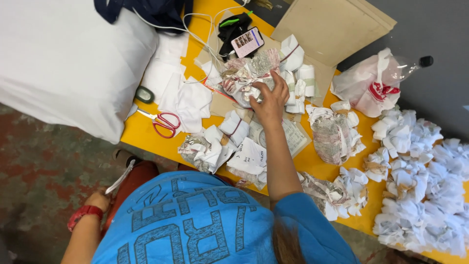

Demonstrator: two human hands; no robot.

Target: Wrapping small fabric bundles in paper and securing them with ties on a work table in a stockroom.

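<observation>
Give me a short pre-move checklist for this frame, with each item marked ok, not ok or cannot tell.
1. Right hand on the crumpled paper bundle: ok, fingers rest on it.
2. Firm grip on the bundle: cannot tell.
3. Left hand free: not ok, it hangs below the yellow table holding a flat white strip.
4. Red-handled scissors clear of both hands: ok.
5. Phone clear of the bundle: ok, just beyond it.

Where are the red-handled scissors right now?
Head view: the red-handled scissors lie on the yellow table, left of the right hand, beside folded white cloth pieces.
</observation>
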